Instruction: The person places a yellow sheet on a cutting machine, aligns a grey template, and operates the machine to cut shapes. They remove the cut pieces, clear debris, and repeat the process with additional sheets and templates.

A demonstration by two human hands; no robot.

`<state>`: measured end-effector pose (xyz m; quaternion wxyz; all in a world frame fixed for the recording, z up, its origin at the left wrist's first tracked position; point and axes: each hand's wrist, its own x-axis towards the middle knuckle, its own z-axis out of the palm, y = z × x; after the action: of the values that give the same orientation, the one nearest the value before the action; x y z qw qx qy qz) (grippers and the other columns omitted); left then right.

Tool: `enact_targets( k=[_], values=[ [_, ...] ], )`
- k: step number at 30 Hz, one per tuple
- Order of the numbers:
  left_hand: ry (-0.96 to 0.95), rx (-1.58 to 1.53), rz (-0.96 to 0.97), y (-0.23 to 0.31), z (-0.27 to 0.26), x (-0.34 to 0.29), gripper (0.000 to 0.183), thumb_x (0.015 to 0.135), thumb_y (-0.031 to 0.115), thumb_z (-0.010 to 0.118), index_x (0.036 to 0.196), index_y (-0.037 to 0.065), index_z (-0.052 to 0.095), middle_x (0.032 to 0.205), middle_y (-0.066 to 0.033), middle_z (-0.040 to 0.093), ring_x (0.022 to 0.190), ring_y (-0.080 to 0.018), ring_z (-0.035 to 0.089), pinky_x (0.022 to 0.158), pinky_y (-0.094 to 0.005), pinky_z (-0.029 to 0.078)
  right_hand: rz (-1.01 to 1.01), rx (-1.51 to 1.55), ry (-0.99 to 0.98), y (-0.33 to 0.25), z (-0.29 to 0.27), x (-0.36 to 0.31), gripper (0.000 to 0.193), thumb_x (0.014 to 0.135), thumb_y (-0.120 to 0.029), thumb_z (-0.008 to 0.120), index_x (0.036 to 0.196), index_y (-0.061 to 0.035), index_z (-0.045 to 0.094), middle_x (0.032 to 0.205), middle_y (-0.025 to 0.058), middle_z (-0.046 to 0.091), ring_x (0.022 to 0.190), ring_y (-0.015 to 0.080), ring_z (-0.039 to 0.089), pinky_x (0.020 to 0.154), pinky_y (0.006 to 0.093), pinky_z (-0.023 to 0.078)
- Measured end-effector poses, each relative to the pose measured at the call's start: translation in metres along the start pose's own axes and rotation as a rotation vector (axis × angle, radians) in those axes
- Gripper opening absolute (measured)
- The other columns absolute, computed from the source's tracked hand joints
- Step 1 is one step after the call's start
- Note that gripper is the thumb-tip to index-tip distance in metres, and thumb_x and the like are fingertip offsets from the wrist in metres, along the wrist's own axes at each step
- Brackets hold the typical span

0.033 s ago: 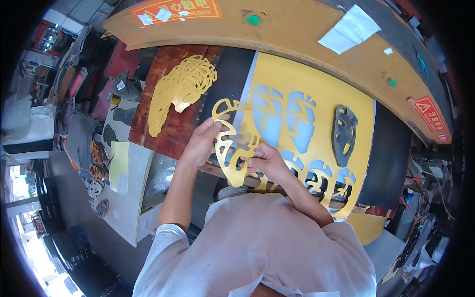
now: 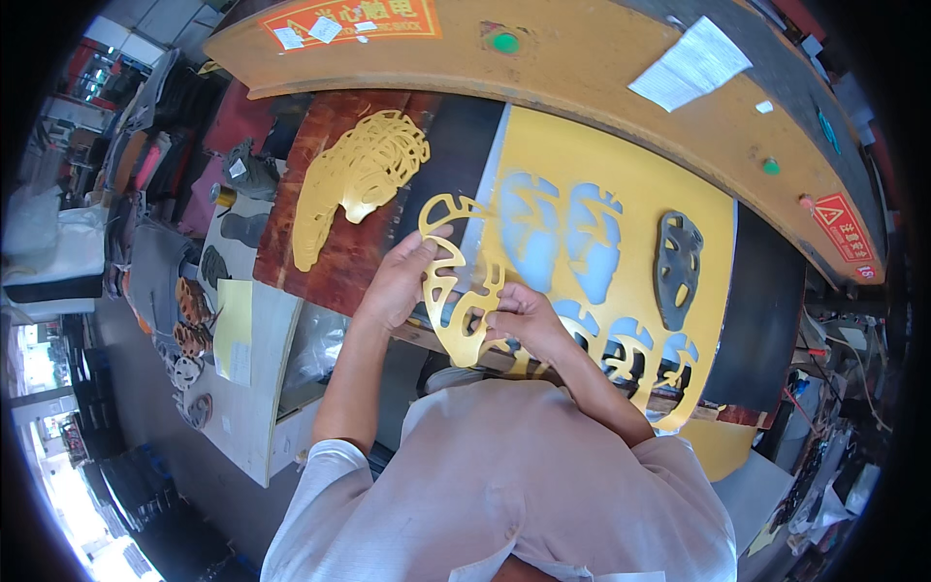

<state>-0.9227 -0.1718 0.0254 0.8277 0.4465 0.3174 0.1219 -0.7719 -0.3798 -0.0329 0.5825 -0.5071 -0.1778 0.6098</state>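
Note:
Between my hands I hold up a yellow shoe-shaped cut-out piece with open holes, just in front of the bench edge. My left hand pinches its left side near the upper curve. My right hand pinches its right edge lower down, fingers bent. Behind it lies a yellow sheet with shoe-shaped openings cut through it. A dark grey shoe-shaped cutting die rests on the sheet's right side. To the left, a fanned pile of similar yellow cut-out pieces sits on a reddish-brown board.
An orange machine beam with green buttons spans the far side. A black board lies right of the sheet. On the left, a pale side table carries a yellow paper, a spool and several shoe-shaped parts.
The whole view has shifted very slightly. Both hands keep the same grip on the yellow cut-out piece.

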Motion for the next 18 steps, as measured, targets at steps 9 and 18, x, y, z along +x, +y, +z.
enact_targets(
  k=[9,18],
  values=[
    [-0.086,0.227,0.041,0.055,-0.089,0.054,0.041,0.116,0.027,0.050,0.147,0.002,0.061,0.111,-0.0096,0.068,0.090,-0.0164,0.070,0.067,-0.0282,0.059,-0.095,-0.065,0.166,-0.006,0.089,0.095,0.040,0.097,0.004,0.071,0.136,-0.0026,0.064,0.118,0.0081,0.075,0.104,0.0163,0.074,0.085,0.0337,0.065],
    [-0.070,0.346,0.096,0.138,-0.117,0.091,0.042,0.115,0.029,0.049,0.146,0.004,0.063,0.110,-0.0076,0.068,0.090,-0.0149,0.069,0.065,-0.0272,0.056,-0.205,0.105,0.120,-0.035,0.141,0.155,0.047,0.094,0.010,0.068,0.139,-0.0055,0.062,0.121,0.0044,0.074,0.107,0.0178,0.074,0.086,0.0334,0.063]
  ],
)
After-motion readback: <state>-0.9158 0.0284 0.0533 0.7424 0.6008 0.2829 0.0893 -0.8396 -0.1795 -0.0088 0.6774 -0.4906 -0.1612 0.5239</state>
